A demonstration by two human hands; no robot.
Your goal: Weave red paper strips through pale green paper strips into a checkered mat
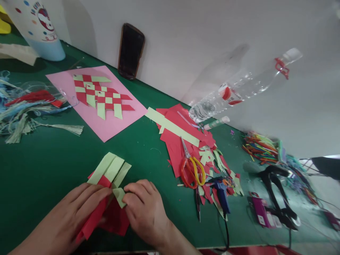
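Note:
Near the table's front edge, red and pale green paper strips are partly woven together. My left hand (79, 209) grips the woven paper strips (105, 180) from the left, its fingers lying over them and its thumb hidden. On the right side, my right hand (146, 207) pinches the folded end of a pale green paper strip (119, 197) between thumb and forefinger. Other green strip ends (111, 164) point away from me, and red ends hang towards me. Beyond, several finished woven paper fish (106, 95) lie on a pink paper square (106, 131).
Scissors (192, 170) lie on red paper and scraps (175, 152), beside a blue glue gun (221, 196). A plastic bottle (228, 94) and phone (131, 51) stand by the wall. Tassels (32, 102) lie left, below a cup (45, 32). A black stand (278, 194) is right.

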